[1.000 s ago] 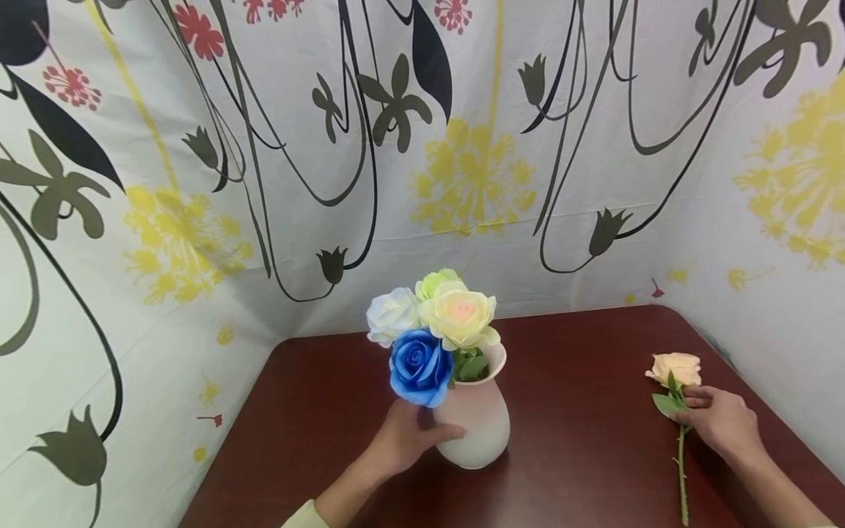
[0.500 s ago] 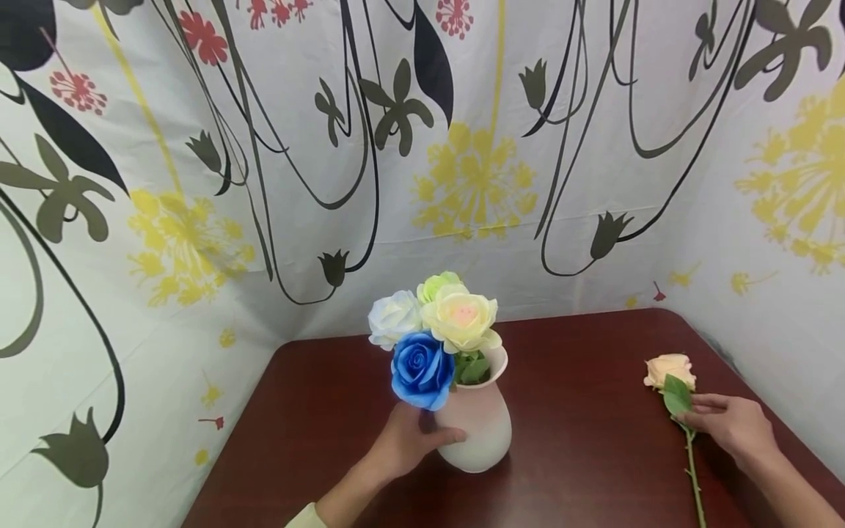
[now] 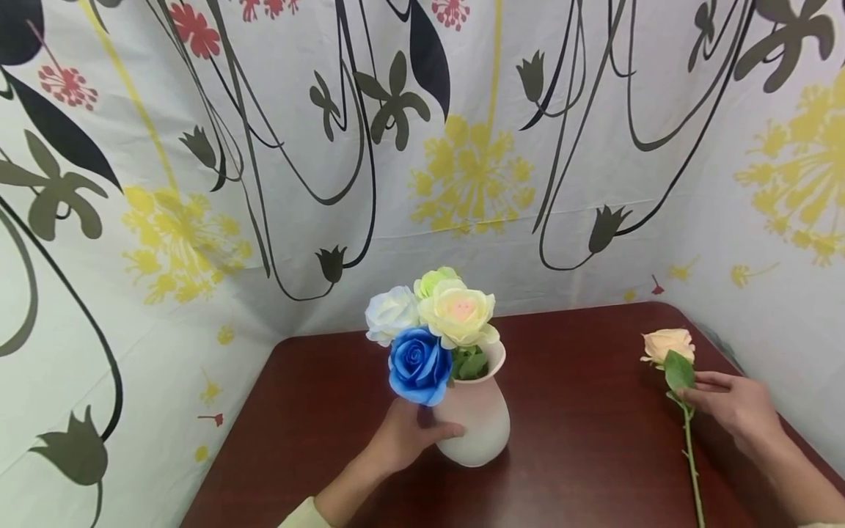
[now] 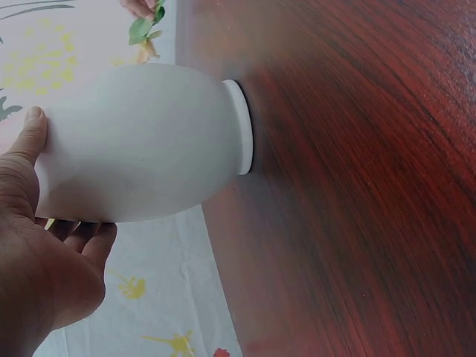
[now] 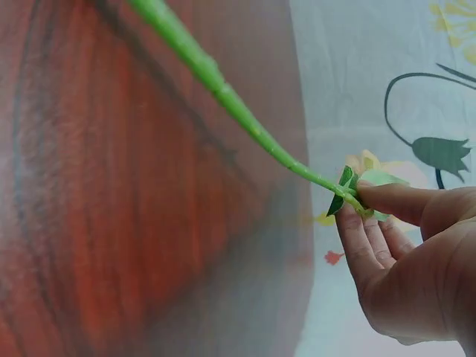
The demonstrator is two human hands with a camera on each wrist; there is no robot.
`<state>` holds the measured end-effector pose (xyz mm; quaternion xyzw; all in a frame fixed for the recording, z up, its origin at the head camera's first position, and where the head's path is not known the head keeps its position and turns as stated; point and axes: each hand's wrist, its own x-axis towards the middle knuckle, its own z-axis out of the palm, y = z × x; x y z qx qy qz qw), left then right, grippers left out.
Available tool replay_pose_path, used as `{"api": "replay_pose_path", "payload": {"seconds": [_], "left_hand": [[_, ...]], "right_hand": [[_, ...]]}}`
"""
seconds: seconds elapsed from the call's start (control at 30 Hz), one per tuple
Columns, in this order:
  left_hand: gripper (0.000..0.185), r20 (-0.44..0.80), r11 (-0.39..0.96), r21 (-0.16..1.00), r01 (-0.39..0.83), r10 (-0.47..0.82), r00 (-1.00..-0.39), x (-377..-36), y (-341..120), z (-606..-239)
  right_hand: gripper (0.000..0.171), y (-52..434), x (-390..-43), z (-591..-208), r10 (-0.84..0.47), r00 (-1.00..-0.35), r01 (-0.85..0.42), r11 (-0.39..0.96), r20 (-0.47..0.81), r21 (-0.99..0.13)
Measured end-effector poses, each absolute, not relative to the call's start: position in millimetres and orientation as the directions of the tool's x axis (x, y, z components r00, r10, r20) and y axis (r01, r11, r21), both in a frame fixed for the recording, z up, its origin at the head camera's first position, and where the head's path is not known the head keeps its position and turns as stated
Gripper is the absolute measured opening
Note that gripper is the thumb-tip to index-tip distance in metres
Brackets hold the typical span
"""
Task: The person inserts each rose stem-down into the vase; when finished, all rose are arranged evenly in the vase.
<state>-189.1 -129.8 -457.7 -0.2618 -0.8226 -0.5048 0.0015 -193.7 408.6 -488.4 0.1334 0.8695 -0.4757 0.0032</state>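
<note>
- Since the earlier frames, your right hand (image 3: 729, 407) is lifting the peach rose (image 3: 668, 345), pinching its stem near the table's right edge.
- Your left hand (image 3: 403, 440) is cupping the pink vase (image 3: 478, 429), fingers curled round it at the table's middle.

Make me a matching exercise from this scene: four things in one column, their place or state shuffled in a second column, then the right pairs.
Things
1. blue rose
2. peach rose
3. vase
4. left hand

Places or states
A. stands upright on the table, holding flowers
B. pinched by its stem in the right hand
C. rests against the side of the vase
D. sits at the front of the bunch in the vase

Pairs: 1-D, 2-B, 3-A, 4-C
</note>
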Motion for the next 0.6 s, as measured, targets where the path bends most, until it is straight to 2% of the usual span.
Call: {"api": "replay_pose_path", "payload": {"seconds": [0.23,0.4,0.5,0.53,0.6], "left_hand": [[0.088,0.267,0.352,0.829,0.434,0.432,-0.861,-189,-130,-456],[0.088,0.277,0.351,0.827,0.44,0.427,-0.861,-189,-131,-457],[0.087,0.278,0.35,0.826,0.441,0.428,-0.86,-189,-131,-458],[0.087,0.276,0.352,0.826,0.44,0.428,-0.861,-189,-131,-458],[0.086,0.271,0.356,0.827,0.436,0.427,-0.863,-189,-131,-459]], "right_hand": [[0.077,393,-193,-473,0.275,-0.961,0.155,0.484,-0.018,-0.861],[0.078,384,-194,-459,0.291,-0.957,0.138,0.461,0.002,-0.877],[0.076,380,-193,-452,0.302,-0.953,0.124,0.396,0.001,-0.91],[0.066,378,-193,-449,0.305,-0.952,0.118,0.36,-0.002,-0.926],[0.036,375,-192,-445,0.312,-0.95,0.101,0.293,-0.005,-0.951]]}}
